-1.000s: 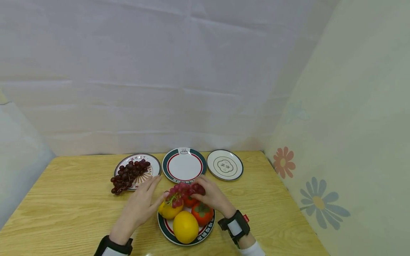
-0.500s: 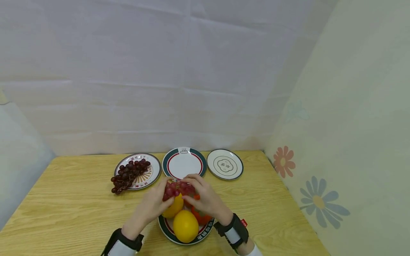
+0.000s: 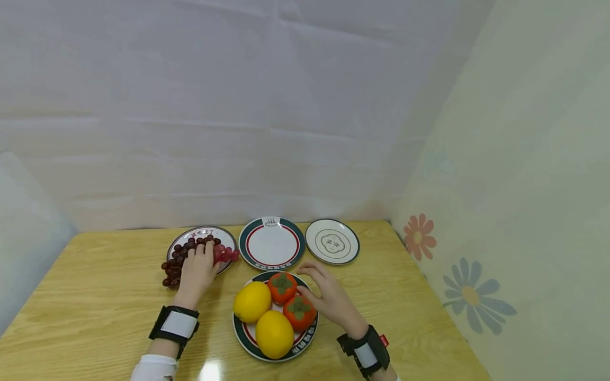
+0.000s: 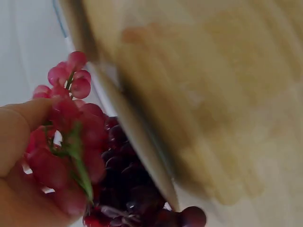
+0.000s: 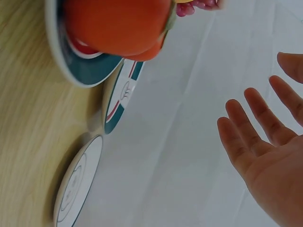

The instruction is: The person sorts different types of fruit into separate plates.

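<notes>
My left hand [image 3: 196, 274] grips a bunch of pinkish-red grapes [image 3: 226, 254] over the left plate [image 3: 229, 241]. In the left wrist view the thumb lies across these red grapes [image 4: 87, 130], whose green stem shows. Right behind them, a bunch of dark grapes [image 4: 125, 175] lies partly on the plate and hangs past its rim. My right hand [image 3: 333, 301], fingers loosely spread and holding nothing, hovers at the right side of the fruit plate [image 3: 245, 341]. On that plate sit two persimmons [image 3: 299, 314] and two yellow fruits [image 3: 275, 334], one lemon-shaped.
Behind the fruit plate stands a green-rimmed plate [image 3: 272, 246], with a smaller white plate [image 3: 332, 242] to its right. A pale cloth backdrop [image 3: 238, 132] rises at the table's back edge. The wooden table [image 3: 95, 307] extends on both sides.
The red grapes have left the fruit plate, first held in both hands, and are now at the left plate in my left hand. My right hand has let go and drawn back rightward.
</notes>
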`<act>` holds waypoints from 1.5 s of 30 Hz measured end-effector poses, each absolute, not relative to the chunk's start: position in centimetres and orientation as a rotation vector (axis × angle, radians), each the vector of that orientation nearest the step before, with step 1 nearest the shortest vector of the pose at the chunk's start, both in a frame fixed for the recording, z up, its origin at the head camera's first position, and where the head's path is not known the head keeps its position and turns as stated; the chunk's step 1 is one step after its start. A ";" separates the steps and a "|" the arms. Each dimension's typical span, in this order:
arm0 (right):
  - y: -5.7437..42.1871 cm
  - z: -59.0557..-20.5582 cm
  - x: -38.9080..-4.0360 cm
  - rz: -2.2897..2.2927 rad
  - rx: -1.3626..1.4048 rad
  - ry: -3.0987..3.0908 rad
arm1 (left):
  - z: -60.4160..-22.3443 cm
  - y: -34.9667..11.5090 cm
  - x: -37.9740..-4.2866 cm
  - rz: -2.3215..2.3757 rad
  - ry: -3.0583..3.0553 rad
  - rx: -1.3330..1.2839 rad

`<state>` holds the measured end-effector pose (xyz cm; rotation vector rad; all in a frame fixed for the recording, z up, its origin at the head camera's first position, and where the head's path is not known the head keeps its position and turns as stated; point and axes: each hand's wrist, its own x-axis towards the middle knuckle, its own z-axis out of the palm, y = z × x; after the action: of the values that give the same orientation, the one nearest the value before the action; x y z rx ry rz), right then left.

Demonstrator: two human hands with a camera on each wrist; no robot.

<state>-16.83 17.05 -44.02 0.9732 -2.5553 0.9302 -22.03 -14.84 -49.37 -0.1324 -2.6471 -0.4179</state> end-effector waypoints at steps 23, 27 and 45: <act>18.3 -45.3 -16.1 0.750 0.971 -3.174 | -45.7 -13.0 -15.2 -0.555 -2.816 -0.208; 18.3 -46.3 -15.9 0.768 0.979 -3.203 | -45.5 -12.3 -13.4 -0.530 -2.809 -0.194; 18.2 -45.1 -22.9 1.172 0.888 -2.934 | -46.3 -11.5 -11.8 -0.511 -2.714 -0.206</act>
<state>-22.94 18.20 -45.08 0.8880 -2.9339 1.1719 -11.82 -11.51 -46.31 -0.2058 -2.7143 -0.5114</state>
